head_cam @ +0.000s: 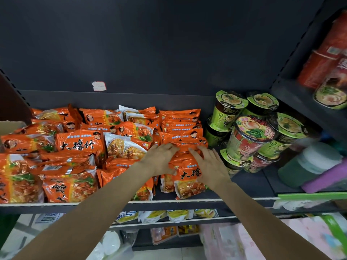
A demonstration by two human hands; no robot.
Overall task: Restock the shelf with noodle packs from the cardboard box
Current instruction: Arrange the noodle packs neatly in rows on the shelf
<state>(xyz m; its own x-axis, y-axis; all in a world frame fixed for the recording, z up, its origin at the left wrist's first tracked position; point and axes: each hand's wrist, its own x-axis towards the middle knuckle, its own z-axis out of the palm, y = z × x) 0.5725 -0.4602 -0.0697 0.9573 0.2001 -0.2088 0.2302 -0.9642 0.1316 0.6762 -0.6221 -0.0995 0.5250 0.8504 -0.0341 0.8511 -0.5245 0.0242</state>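
Both hands, left [161, 158] and right [210, 166], fingers spread, are pressing flat on a pack [187, 177]; likely light, crinkly, slippery, best gripped by its edges.

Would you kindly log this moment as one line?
left hand: on noodle packs | right hand: same stack | shelf: cup noodles right

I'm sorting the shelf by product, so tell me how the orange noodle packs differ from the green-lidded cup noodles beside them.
The orange noodle packs are flat, soft foil pouches; the green-lidded cup noodles are rigid round tubs. The packs lie overlapping in loose rows on the left, while the cups are stacked on the right. Both sit on the same dark shelf.
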